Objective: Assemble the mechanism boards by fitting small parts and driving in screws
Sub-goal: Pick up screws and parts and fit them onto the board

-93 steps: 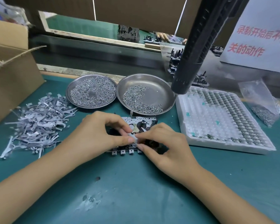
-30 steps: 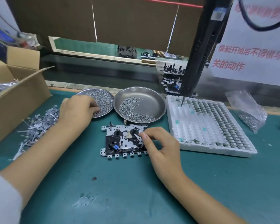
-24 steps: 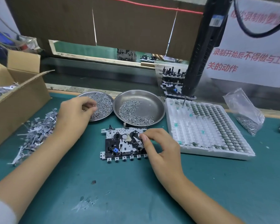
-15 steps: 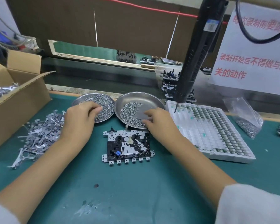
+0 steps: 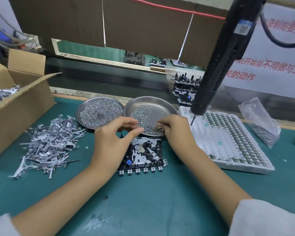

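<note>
- Head view, every place told from the mechanism board [image 5: 143, 155], which lies flat on the green mat; left of it sits a loose heap of metal levers [image 5: 48, 145], and further left a cardboard box [image 5: 15, 106]; that side gives little room for a sweep of the arm
- Left hand [image 5: 109, 145] hovers over the board's left part, thumb and forefinger curled toward each other above its far edge; whether a screw sits between them I cannot tell
- Step in hand, as I judge it: fetching screws for the board; next comes seating one in a hole, which wants a steady pinch
- Right hand [image 5: 175, 130] reaches past the board's far edge into the right dish [image 5: 152, 104], fingertips curled down on the screws [image 5: 143, 114]; the left dish [image 5: 100, 112] touches it
- Right of the board a white tray [image 5: 228, 143] lies near; the hanging screwdriver [image 5: 216, 65] dangles over its far-left corner; open mat lies nearer the person
</note>
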